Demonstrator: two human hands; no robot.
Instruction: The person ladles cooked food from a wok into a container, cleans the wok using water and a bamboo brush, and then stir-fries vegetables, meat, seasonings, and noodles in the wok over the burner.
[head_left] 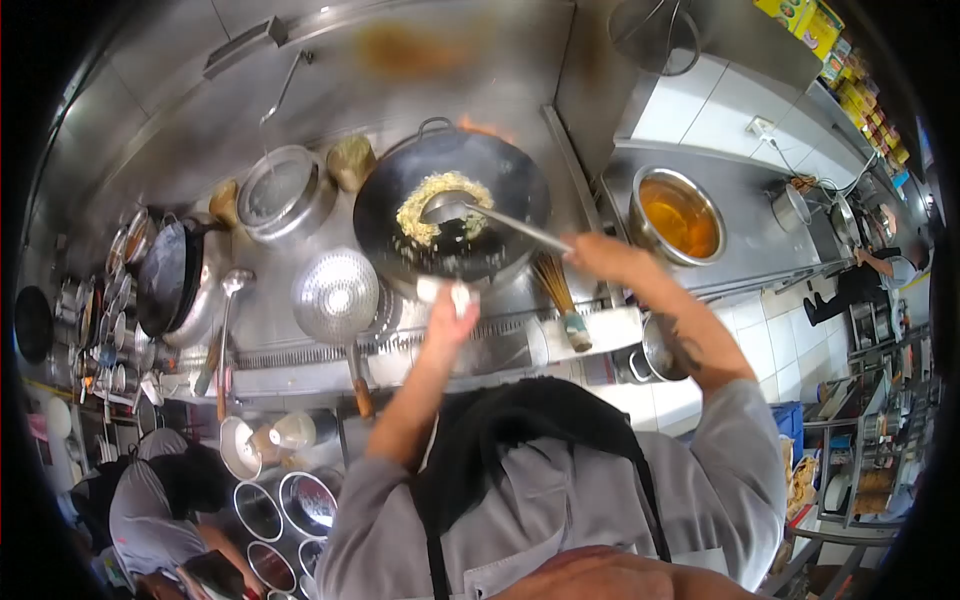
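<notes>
A black wok (385, 235) sits on the burner, with flames showing past its far rim. Pale, yellowish chopped food (413, 218) lies in its middle. My right hand (605, 258) is wrapped round the handle of a metal ladle (450, 207), whose bowl rests in the food. At the wok's near rim, my left hand (455, 318) is closed on a folded white cloth (430, 290). The cloth hides the part of the rim beneath it, so I cannot tell whether a wok handle is gripped there.
Left of the wok are a perforated strainer (337, 297) and a metal pot (285, 195). A bamboo brush (560, 300) lies to the right. Beyond stands a bowl of orange liquid (682, 220). Co-workers are at the lower left (160, 510) and far right (880, 272).
</notes>
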